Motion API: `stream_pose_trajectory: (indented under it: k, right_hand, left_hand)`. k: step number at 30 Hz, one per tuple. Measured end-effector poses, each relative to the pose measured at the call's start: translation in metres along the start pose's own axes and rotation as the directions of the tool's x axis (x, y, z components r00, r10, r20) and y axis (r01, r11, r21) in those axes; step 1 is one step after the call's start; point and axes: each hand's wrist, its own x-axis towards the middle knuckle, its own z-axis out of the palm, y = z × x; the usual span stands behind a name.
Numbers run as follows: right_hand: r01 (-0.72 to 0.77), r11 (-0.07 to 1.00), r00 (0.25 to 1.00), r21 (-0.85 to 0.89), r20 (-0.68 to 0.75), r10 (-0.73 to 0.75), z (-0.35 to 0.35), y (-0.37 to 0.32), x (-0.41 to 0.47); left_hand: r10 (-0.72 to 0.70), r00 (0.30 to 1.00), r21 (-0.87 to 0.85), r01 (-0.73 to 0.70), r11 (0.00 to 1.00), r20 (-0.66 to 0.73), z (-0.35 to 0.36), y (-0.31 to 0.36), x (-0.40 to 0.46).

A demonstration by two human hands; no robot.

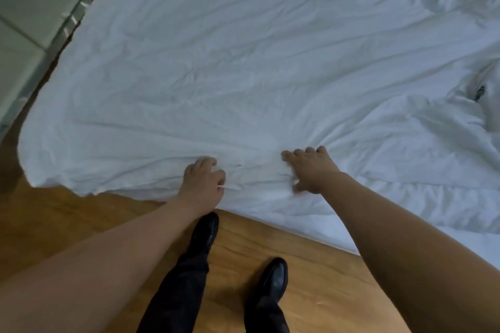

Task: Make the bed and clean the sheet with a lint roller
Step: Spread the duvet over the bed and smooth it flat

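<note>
A wrinkled white sheet (243, 62) covers the bed and fills most of the view. Its near edge hangs over the bed side just in front of me, and its left corner (35, 170) droops toward the floor. My left hand (204, 184) grips the sheet close to that near edge, fingers curled with a fold of fabric showing between them. A little to the right, my right hand (311, 170) digs its bent fingers into the sheet, thumb spread apart, and folds radiate from it. On the right the bedding (433, 143) is bunched into thicker folds.
I stand on a wooden floor (311, 265), with my black shoes (273, 278) and dark trousers close to the bed side. A pale tiled surface (27, 8) runs along the bed's far left. A small dark object (479, 93) shows in a fold at the right.
</note>
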Motion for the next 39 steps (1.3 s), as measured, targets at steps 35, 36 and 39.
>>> stream_pose_trajectory:
  k: [35, 36, 39]
  right_hand:
    - [-0.375, 0.550, 0.619, 0.746, -0.240, 0.748, 0.091, 0.046, -0.150]
    - [-0.452, 0.395, 0.553, 0.800, -0.096, 0.827, 0.099, 0.062, -0.156]
    - [-0.471, -0.103, 0.282, 0.876, 0.260, 0.923, 0.124, 0.121, -0.170]
  left_hand:
    - [-0.250, 0.954, -0.075, 0.265, 0.961, 0.166, 0.073, 0.082, -0.087]
    - [-0.207, 0.967, -0.080, 0.220, 0.972, 0.148, 0.077, 0.094, -0.088]
    - [-0.088, 0.988, -0.134, 0.104, 0.985, 0.123, 0.095, 0.138, -0.087]
